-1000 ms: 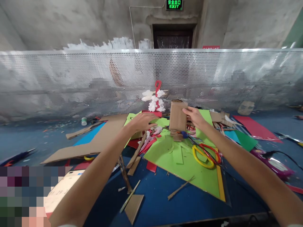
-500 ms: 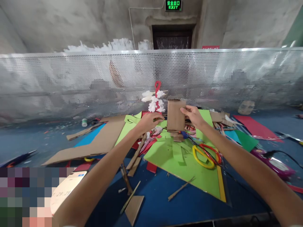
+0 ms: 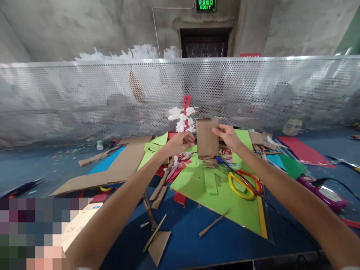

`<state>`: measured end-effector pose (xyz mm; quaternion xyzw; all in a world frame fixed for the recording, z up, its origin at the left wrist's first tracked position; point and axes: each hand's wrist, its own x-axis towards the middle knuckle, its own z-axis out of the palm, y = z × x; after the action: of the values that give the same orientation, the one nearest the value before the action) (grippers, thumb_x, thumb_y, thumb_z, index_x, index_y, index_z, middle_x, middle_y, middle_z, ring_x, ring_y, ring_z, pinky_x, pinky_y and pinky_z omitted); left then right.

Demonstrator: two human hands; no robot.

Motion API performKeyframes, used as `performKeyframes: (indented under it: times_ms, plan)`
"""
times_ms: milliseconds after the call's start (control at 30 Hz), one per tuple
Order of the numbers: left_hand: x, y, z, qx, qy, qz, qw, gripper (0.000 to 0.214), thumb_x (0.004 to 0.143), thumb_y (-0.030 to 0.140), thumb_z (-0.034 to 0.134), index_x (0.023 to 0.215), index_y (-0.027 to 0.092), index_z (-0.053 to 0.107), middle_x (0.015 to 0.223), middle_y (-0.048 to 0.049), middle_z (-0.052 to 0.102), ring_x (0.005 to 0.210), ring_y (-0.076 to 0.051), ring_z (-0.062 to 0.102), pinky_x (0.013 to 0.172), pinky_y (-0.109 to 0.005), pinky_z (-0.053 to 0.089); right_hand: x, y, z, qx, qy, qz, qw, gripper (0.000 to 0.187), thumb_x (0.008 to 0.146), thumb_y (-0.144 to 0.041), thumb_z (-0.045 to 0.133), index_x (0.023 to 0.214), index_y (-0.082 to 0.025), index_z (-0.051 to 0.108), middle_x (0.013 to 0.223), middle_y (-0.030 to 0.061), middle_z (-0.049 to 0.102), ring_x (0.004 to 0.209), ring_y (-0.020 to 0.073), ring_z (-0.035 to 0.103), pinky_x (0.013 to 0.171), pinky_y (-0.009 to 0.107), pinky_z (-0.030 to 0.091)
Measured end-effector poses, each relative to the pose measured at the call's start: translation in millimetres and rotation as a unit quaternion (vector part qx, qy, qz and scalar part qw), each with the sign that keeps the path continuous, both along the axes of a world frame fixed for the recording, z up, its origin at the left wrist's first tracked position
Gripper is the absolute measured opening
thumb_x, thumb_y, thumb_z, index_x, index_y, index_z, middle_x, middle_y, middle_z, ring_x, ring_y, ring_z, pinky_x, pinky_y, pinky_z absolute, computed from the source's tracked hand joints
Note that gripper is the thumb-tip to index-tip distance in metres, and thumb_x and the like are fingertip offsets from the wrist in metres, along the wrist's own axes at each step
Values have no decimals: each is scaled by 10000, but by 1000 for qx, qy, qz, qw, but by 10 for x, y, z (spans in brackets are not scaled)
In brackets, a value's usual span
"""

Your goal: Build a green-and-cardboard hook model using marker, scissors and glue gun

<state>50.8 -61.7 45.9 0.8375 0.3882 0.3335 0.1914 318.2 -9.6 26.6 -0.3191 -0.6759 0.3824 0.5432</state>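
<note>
My right hand [image 3: 228,137] pinches the right edge of an upright brown cardboard piece [image 3: 206,137] above the blue table. My left hand [image 3: 180,142] is just left of that piece, fingers curled close to its left edge; whether it grips anything I cannot make out. Behind them stands a red paper stem with white tufts [image 3: 184,118]. Below lies a green paper sheet [image 3: 225,198] with cut strips.
Yellow-and-red scissors [image 3: 244,183] lie on the green sheet. A long brown cardboard sheet [image 3: 118,167] lies at left, loose cardboard sticks and scraps [image 3: 157,240] in front, red and green paper [image 3: 298,153] at right, a purple tool with cable [image 3: 323,193]. A perforated metal screen [image 3: 84,97] closes the table's far side.
My left hand has lifted off the paper pile and moved right toward the cardboard piece. The cardboard piece has shifted slightly left with my right hand.
</note>
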Motion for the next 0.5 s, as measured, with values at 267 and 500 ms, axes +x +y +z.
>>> performKeyframes:
  times_ms: [267,500]
  plan:
    - [210,-300,188,177,148,59,971,234,991,312,512,1093,176,672,1164,-126,734,1153,-284,657,1054,-473,499,24,-58,58,-77,49,3,996,456,680,-583,848,923,-211,747,956,46,772,870,241,679,701,330,550]
    - [648,-1450,505,74,84,-405,907,338,941,607,615,954,297,750,860,-74,768,792,-183,730,697,-267,586,134,16,54,-85,87,-38,992,488,615,-549,885,927,-201,748,965,46,774,859,235,683,695,323,554]
